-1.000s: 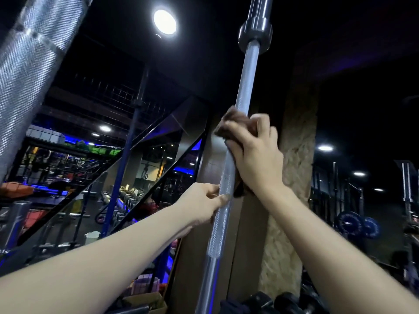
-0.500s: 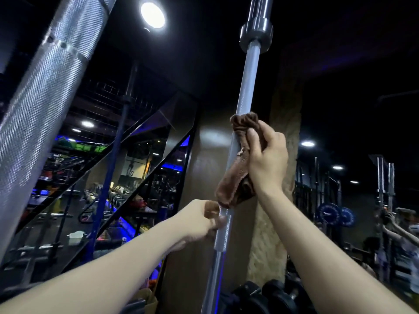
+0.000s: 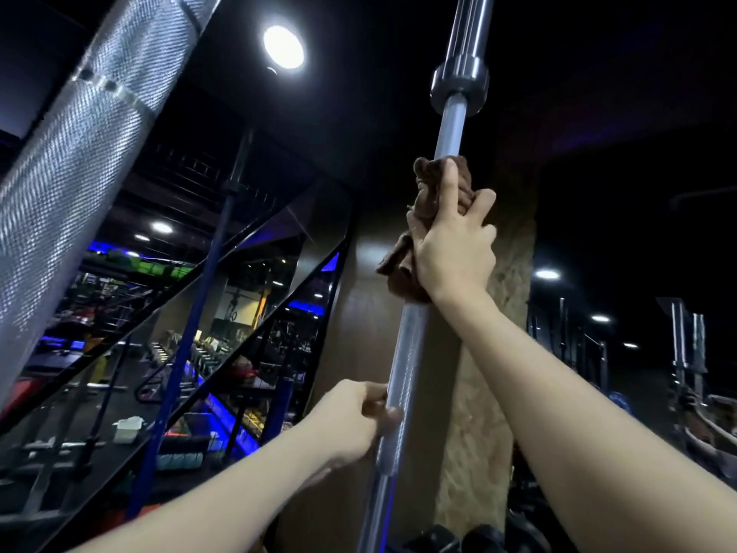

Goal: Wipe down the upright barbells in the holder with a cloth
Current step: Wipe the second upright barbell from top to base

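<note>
a: head view has the barbell [image 3: 410, 353] standing upright dead centre, its collar [image 3: 459, 87] high above, and the brown cloth [image 3: 428, 217] bunched round the shaft a little below that collar.

b: who's got the cloth?

a: the right hand [image 3: 454, 249]. fingers curled tight round cloth and shaft together, one finger stretched up along the top of the bundle. the left hand [image 3: 353, 419] is lower down, fingers wrapped on the bare shaft, steadying it i'd say.

b: so how much of the job is done?

a: hard to call. the cloth sits near the top of the grip section, so i'd judge this bar is mid-wipe. the short stretch between cloth and collar, the collar and the sleeve [image 3: 470, 25] above have no cloth on them. whether the steel below the cloth is clean, i can't tell; it shines all along.

b: and the holder?

a: its base is out of sight below. the bar's foot runs off the bottom edge.

b: other bars?

a: one more rough-textured bar [image 3: 79, 153] leans across the left, close to the camera, no hand or cloth on it. i'd guess that one's still to do, or already done; nothing shows which.

b: round about?

a: ceiling lamp [image 3: 284, 47] overhead, a pillar [image 3: 478, 413] just behind the bar, dim gym racks beyond.
</note>
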Tool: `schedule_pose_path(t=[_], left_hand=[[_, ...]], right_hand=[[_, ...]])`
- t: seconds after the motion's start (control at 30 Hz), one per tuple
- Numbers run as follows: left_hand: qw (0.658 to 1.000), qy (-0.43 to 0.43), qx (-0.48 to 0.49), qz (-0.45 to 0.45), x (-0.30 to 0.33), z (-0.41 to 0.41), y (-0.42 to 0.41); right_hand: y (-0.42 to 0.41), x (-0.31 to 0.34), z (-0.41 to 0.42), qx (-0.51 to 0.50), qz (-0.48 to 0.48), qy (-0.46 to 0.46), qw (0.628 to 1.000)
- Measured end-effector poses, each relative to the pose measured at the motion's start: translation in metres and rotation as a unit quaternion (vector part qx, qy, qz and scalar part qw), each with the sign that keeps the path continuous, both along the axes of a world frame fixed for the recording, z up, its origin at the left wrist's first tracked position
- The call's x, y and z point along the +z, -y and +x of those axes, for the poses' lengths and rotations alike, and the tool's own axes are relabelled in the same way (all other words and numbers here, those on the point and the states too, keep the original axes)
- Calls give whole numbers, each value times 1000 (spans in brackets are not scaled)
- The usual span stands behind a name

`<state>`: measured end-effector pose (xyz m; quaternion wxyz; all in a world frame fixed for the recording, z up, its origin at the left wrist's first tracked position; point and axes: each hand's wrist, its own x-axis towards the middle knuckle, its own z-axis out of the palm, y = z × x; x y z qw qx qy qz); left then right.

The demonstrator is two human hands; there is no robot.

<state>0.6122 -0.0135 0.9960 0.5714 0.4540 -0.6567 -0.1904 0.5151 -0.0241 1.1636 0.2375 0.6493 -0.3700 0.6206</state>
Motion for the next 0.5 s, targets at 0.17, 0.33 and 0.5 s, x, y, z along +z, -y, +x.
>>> schedule_pose_path(t=[0.17,0.33,0.5], left_hand=[[1000,-3,-13,13,2,2,1],[999,-10,-19,39,4,4,-3],[996,-33,-73,31,1,3,-3]], right_hand=[[8,-50,-4,-31,-39,-59,997],[4,-89,-12,-51,-16,-97,994],[10,-11,-8,48,4,35,998]])
